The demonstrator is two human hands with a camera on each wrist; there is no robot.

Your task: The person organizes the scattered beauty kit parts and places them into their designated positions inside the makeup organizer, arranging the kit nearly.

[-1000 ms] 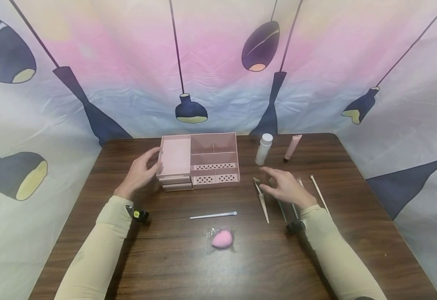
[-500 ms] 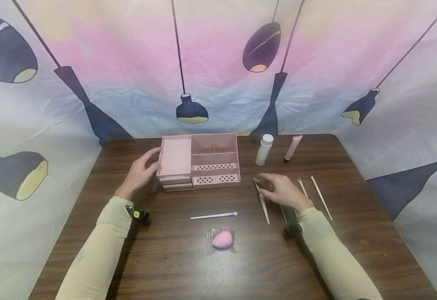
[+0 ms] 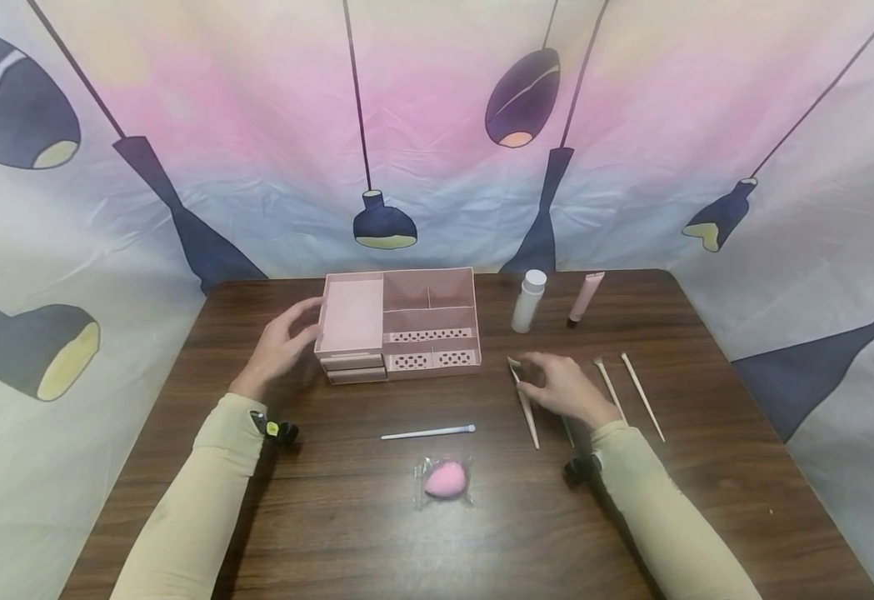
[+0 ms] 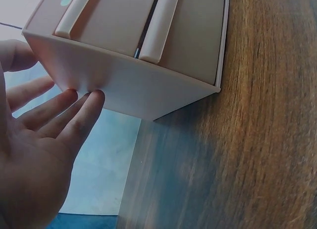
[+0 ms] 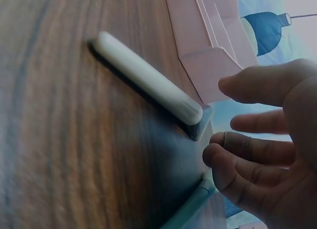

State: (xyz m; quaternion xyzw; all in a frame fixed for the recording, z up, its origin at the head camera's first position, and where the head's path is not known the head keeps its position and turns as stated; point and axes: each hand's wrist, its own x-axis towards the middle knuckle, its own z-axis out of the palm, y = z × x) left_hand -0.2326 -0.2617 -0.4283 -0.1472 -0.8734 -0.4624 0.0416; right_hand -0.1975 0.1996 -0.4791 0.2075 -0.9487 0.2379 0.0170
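Pink sponge (image 3: 446,480) in clear wrapping (image 3: 421,490) lies nearest on the counter (image 3: 309,533), then a bluish brush (image 3: 427,433); beyond, the right hand (image 3: 560,385), grip relaxed, hovers near a white-handled brush (image 5: 148,76); the left hand (image 3: 275,350), grip released, touches the pink organizer (image 3: 352,312)

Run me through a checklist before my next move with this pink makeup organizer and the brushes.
1. Left hand against the pink makeup organizer: ok, it touches the side wall.
2. Right hand gripping the cream-handled brush: not ok, the hand is open and the brush lies outside it.
3. Right hand touching the green-handled brush: cannot tell, the hand partly hides where they meet.
4. Cap on the white bottle: ok, it is on.
5. Pink makeup sponge unwrapped: not ok, it sits in a clear wrapper.
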